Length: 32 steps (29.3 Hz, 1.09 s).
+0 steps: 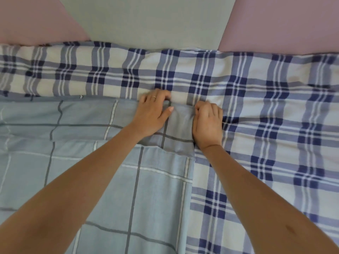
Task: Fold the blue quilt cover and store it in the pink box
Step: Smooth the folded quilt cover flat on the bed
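The blue quilt cover (91, 171), light blue with thin grey and white grid lines, lies flat in layers over the left and lower middle of the bed. My left hand (152, 114), with a ring on one finger, presses on the cover's far right corner, its fingertips curled over the far edge. My right hand (208, 123) grips the same corner from the right side, its fingers closed on a bunch of the fabric. A second folded edge of the cover runs across just below my hands. No pink box is in view.
A white and navy plaid bed sheet (266, 125) covers the bed under the cover and to the right. Beyond the bed's far edge is a grey wall panel (146, 21) with pink panels (284, 22) on both sides.
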### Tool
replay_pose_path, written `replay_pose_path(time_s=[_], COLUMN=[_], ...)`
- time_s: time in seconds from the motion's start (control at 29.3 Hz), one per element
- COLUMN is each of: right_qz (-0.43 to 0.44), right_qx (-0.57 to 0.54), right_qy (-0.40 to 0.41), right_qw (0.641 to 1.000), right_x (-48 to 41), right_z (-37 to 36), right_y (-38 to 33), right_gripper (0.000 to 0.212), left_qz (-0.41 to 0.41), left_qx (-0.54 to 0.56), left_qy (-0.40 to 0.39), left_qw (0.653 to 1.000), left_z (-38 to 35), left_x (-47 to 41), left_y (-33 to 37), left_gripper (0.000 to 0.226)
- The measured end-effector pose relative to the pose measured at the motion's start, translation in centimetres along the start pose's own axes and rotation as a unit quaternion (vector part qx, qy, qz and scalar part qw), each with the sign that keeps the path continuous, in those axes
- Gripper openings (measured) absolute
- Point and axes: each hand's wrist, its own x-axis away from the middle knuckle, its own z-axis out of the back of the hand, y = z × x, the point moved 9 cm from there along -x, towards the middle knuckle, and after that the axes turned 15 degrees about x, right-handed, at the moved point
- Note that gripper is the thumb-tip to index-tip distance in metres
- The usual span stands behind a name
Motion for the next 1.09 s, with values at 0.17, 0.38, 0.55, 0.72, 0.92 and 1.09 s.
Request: replay_pose_path(time_s=[0.17, 0.38, 0.55, 0.72, 0.92, 1.09], right_qz=[0.016, -0.016, 0.072, 0.538, 0.702, 0.524], right_qx=[0.048, 0.028, 0.138, -0.070, 0.106, 0.209], right_qy=[-0.016, -0.103, -0.066, -0.146, -0.266, -0.287], right_qw=[0.999, 0.994, 0.986, 0.827, 0.652, 0.774], right_x=[0.0, -0.2, 2.1, 17.7, 16.6, 6.3], right_z=[0.1, 0.8, 4.0, -0.7, -13.2, -18.2], right_y=[-0.3, 0.1, -11.1, -36.4, -46.2, -47.7], right_gripper=[0.028, 0.037, 0.042, 0.050, 0.065, 0.074], left_qz=[0.082, 0.401, 0.631, 0.630, 0.655, 0.665], left_qx=[0.016, -0.089, 0.005, -0.022, -0.025, -0.040], left_qy=[0.182, 0.271, 0.341, 0.368, 0.387, 0.362], left_qw=[0.980, 0.870, 0.697, 0.684, 0.649, 0.652], left_z=[4.5, 7.0, 10.3, 10.1, 9.6, 10.1], left_x=[13.9, 39.0, 47.0, 46.4, 48.1, 48.0], left_y=[1.0, -7.4, -16.4, -17.6, -19.6, -20.4], left_gripper=[0.040, 0.053, 0.072, 0.072, 0.069, 0.070])
